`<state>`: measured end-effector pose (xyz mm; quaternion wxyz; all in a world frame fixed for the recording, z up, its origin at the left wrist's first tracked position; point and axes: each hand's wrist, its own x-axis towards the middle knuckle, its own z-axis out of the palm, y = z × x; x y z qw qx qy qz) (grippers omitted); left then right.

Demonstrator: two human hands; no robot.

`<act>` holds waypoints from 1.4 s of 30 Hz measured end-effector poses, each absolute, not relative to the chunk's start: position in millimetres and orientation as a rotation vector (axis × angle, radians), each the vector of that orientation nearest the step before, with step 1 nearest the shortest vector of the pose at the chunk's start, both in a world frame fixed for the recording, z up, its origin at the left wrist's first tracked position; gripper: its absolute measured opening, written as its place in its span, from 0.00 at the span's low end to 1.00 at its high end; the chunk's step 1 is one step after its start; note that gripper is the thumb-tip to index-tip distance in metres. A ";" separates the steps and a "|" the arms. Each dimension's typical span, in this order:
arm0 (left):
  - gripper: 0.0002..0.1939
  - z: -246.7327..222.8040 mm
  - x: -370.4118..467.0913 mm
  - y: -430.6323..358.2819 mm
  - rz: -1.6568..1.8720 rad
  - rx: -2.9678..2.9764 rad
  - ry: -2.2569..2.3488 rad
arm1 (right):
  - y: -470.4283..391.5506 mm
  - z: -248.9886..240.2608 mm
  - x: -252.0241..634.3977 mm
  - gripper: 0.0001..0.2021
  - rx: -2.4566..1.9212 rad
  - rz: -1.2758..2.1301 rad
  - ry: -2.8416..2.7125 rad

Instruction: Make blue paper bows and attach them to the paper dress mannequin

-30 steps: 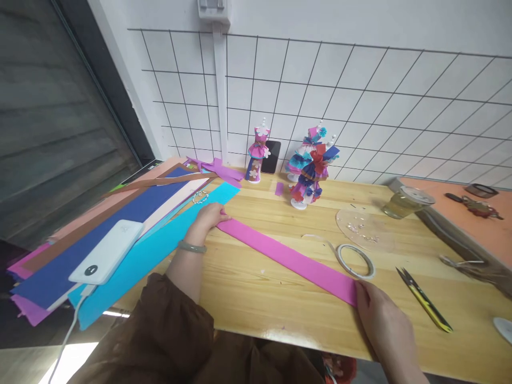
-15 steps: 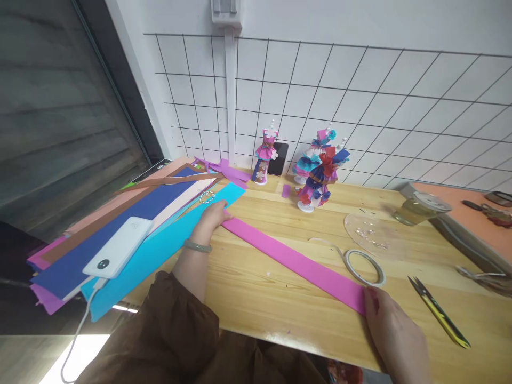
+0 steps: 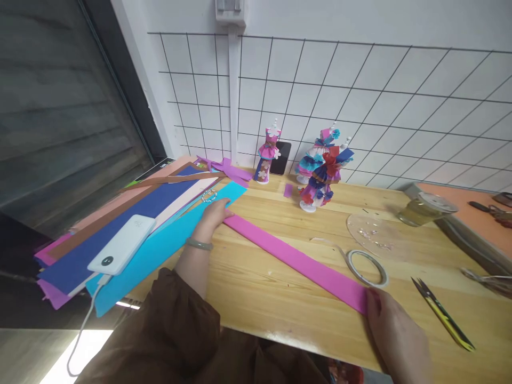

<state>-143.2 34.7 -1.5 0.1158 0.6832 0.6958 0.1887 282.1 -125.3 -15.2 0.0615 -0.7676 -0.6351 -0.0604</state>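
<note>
A long pink paper strip [image 3: 296,259] stretches diagonally over the wooden table [image 3: 256,298]. Its far left end is held by my left hand [image 3: 213,216], closed at the edge of a blue paper sheet [image 3: 180,234]. At the near right end, my right hand [image 3: 396,325] is closed on the strip, its fingertips partly hidden. A roll of white tape [image 3: 367,268] lies just beyond the strip near my right hand. Yellow and black snips [image 3: 444,313] rest further right.
Coloured paper sheets [image 3: 116,224] under a white power bank [image 3: 122,244] lie left. Small paper-dressed figures [image 3: 268,154] and a phone [image 3: 282,158] stand by the wall. A clear disc [image 3: 372,234], a cup [image 3: 426,208] and an orange-lined tray [image 3: 472,213] are right.
The whole view has shifted slightly, so the things appear a little further right. Both hands keep their hold on the pink strip, which lies as before.
</note>
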 end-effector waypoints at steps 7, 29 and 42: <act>0.27 -4.1 -146.7 43.0 0.439 1.971 2.072 | -121.8 -16.1 281.1 0.18 -2.352 -0.196 -1.901; 0.31 1.3 16.4 -20.1 0.290 2.673 1.065 | -125.2 -17.3 274.3 0.16 -2.253 -0.376 -1.871; 0.32 -12.7 14.1 -20.8 0.158 2.689 1.057 | -135.2 -16.8 278.3 0.17 -2.204 -0.319 -1.799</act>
